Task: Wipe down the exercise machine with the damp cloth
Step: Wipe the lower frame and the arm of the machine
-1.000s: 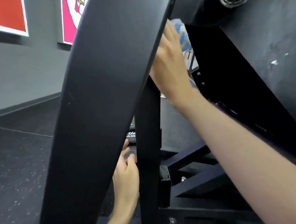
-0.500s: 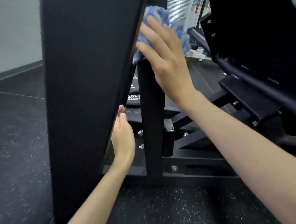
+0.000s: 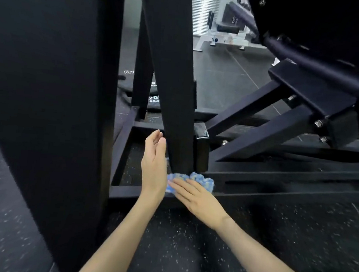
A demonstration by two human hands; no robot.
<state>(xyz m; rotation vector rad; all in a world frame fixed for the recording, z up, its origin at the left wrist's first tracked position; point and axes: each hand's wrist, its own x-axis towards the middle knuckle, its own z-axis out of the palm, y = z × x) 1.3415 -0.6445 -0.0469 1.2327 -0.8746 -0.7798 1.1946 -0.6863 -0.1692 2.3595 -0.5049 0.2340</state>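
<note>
Blue-and-white cloth (image 3: 201,180) pressed at the foot of one black upright post (image 3: 174,105).
One cloth lies on the machine's base rail (image 3: 126,191), under the right hand (image 3: 199,199), whose fingers lie flat and close together. The left hand (image 3: 154,166) stands edge-up beside the post, fingers straight and together, holding nothing. Behind, one weight plate (image 3: 153,101) shows "20"; its other lettering is unreadable.

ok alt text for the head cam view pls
A person's right hand presses a blue cloth flat against the foot of a black upright post of the exercise machine, while the left hand rests open beside the post, above a speckled floor.
</note>
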